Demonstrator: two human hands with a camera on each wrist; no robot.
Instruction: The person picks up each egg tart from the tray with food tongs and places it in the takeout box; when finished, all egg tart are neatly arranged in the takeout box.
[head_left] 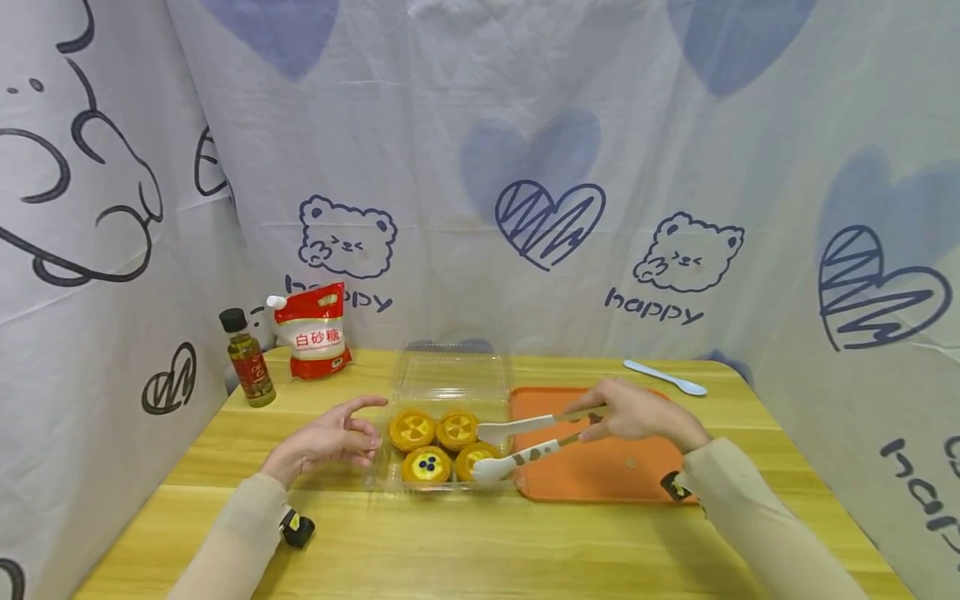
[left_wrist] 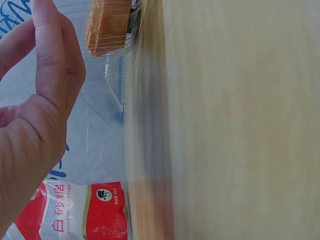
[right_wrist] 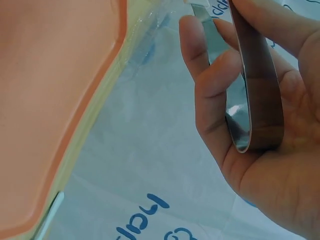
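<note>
Several egg tarts sit in a clear plastic container (head_left: 382, 475) with its lid raised at the back. One tart (head_left: 426, 467) at the front left carries dark berries; two behind, such as the tart (head_left: 412, 429), have a wedge pattern. My right hand (head_left: 630, 410) holds metal tongs (right_wrist: 260, 95) with pale tips. The tong arms are spread, reaching in from the right over the front-right tart (head_left: 467, 460), which they partly hide. My left hand (head_left: 330, 437) is at the container's left side, index finger extended, other fingers loosely bent, holding nothing. Whether it touches the container I cannot tell.
An orange tray (head_left: 592, 475) lies right of the container, under my right hand. Behind it is a light blue spoon (head_left: 667, 378). At the back left stand an oil bottle (head_left: 251, 362) and a red-and-white sugar bag (head_left: 318, 333). A printed curtain (head_left: 450, 292) hangs behind the table.
</note>
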